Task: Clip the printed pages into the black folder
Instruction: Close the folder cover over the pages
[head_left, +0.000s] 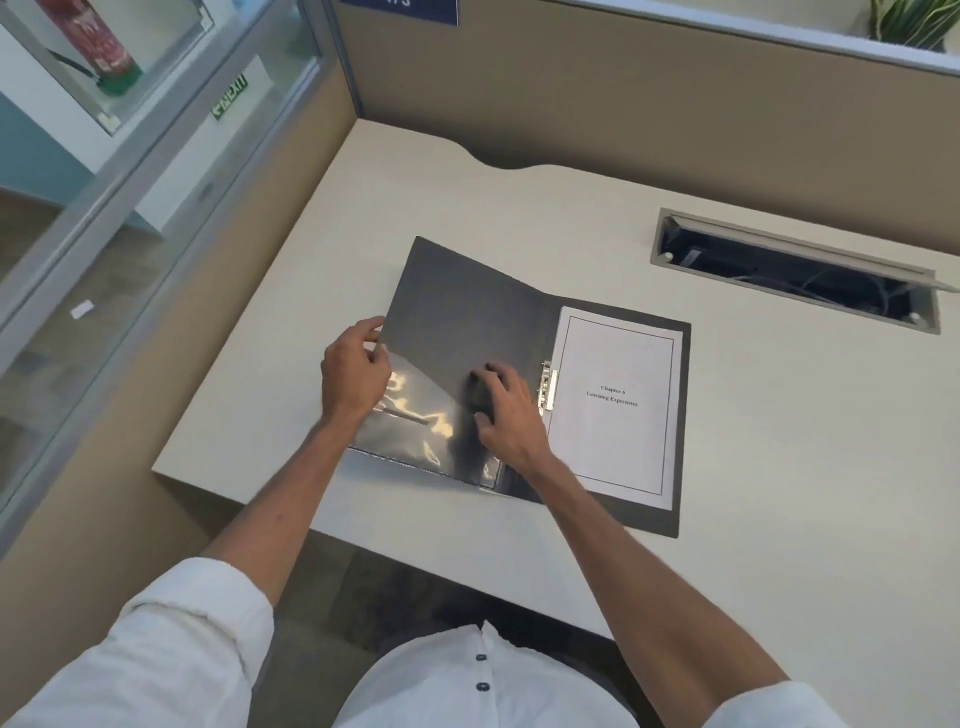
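Note:
The black folder (467, 306) lies open on the desk. Its right half holds the printed pages (615, 400), a white stack with a framed title page, under a metal clip (548, 387) near the spine. The left cover is raised off the desk, and my left hand (353, 376) pinches its outer edge. A shiny clear plastic pocket (415, 421) lines the inside of that cover. My right hand (506, 410) rests fingers-down on the inner face of the cover, just left of the clip, holding nothing.
The cream desk (779, 467) has an open cable tray slot (795, 270) at the back right. Beige partition walls (623, 104) stand behind and to the left. A glass panel (130, 182) is at the far left, a plant (909, 21) at the top right.

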